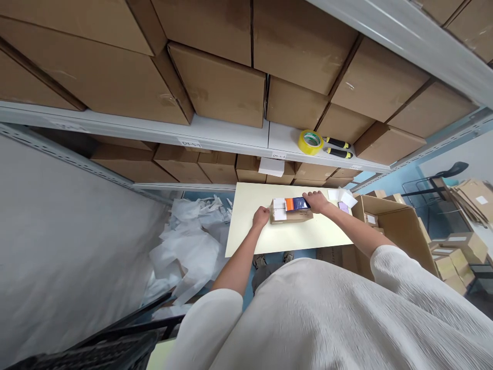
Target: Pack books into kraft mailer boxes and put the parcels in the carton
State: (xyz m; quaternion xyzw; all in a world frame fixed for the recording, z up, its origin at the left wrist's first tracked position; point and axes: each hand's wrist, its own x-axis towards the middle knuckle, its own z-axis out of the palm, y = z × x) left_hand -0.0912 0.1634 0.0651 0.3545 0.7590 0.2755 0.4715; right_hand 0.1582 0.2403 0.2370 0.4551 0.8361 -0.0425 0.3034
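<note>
A small brown cardboard box [291,216] with white labels lies on a pale yellow table [292,237]. On top of it rests an orange and dark blue packet [296,204]. My left hand [261,217] is curled against the box's left end and grips it. My right hand [316,201] lies on the right end of the packet and box, fingers bent over them.
White cards [342,196] and a purple item [343,207] lie at the table's right. An open carton [389,226] stands to the right. Crumpled white wrapping [189,245] is heaped on the left. Shelves of cartons [215,87] rise behind, with yellow tape [310,142] and two black-handled tools [338,147].
</note>
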